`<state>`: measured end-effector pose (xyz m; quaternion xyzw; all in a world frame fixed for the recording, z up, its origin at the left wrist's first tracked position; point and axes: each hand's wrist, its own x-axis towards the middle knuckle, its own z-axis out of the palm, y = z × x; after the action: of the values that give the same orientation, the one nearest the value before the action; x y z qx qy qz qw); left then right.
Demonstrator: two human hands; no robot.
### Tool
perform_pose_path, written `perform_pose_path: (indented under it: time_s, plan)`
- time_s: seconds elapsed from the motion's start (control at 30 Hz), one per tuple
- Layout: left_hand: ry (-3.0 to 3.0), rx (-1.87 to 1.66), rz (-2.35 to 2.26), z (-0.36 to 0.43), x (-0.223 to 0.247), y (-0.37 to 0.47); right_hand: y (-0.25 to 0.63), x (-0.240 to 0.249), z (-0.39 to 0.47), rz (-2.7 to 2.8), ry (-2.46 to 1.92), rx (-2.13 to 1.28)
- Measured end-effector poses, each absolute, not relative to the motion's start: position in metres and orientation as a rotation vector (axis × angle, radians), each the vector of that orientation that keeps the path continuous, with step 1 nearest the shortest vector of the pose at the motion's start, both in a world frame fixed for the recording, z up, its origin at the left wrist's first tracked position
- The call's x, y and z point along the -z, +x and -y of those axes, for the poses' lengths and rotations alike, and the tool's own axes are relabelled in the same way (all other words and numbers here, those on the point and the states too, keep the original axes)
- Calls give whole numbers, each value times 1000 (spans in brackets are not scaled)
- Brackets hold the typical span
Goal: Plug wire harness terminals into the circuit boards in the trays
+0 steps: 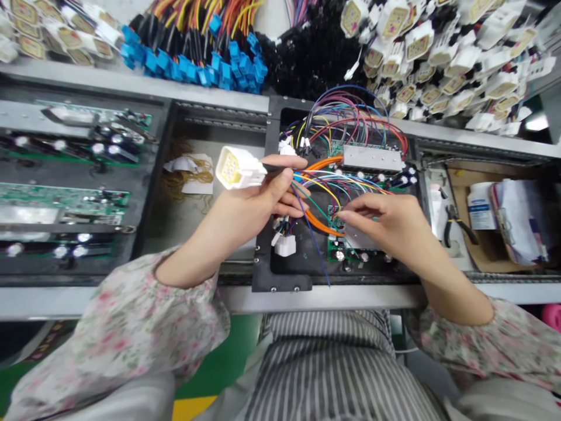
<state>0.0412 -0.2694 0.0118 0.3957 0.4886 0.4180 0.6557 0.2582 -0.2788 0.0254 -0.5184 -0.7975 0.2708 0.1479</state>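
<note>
My left hand (274, 196) is closed around a wire harness just behind its white connector (239, 168), whose yellow face points left. From that hand the loose coloured wires (346, 180) fan out to the right, and a blue wire (316, 238) hangs down over the black tray. My right hand (377, 219) pinches the end of a thin wire just above the lower green circuit board (336, 248); its fingertips partly cover the board. Behind them lies the upper board with a metal heat sink (372, 156). A white plug (286, 245) rests in the black tray (280, 279).
Blue connectors (193, 67) on bundled wires lie at the back, with many white connectors (456, 64) to the right. At left another tray holds green boards (70, 199). Black-handled pliers (458, 225) lie right, beside a box with a white bottle (481, 206).
</note>
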Motion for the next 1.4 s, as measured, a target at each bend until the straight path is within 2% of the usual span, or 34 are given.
perform_pose_path:
  time_s: [0.13, 0.57, 1.0, 1.4]
  plan:
    - [895, -946, -1104, 269, -12, 44, 253, -41, 284, 2346, -1365, -930]
    - [1062, -917, -1182, 273, -5, 49, 252, -43, 278, 2252, -1475, -675]
    - [1039, -919, -1194, 275, -5, 48, 251, -28, 274, 2347, -1428, -653]
    - [997, -927, -1165, 275, -5, 48, 249, -22, 269, 2172, -1473, -1016]
